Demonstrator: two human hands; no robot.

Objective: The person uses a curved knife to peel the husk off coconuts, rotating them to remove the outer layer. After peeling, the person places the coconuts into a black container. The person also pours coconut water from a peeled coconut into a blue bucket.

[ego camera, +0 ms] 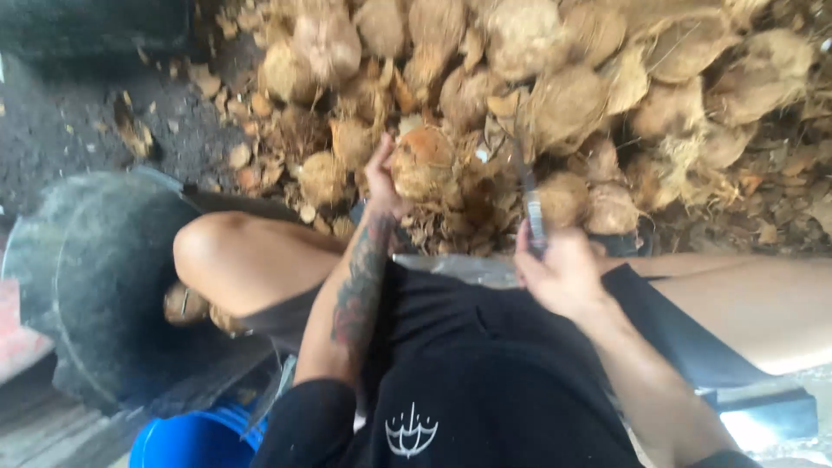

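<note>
Left hand (384,178) is wrapped around a round brown husked coconut (423,160), holding it right at the near edge of the big heap of fibrous coconuts (607,78). Right hand (559,273) is closed on the handle of a long dark metal blade (530,204), pointing up toward the heap. A black rubbery tub (87,277) sits by the left knee.

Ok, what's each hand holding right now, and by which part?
Left hand grips a coconut by its side; right hand holds a knife by the handle.
</note>
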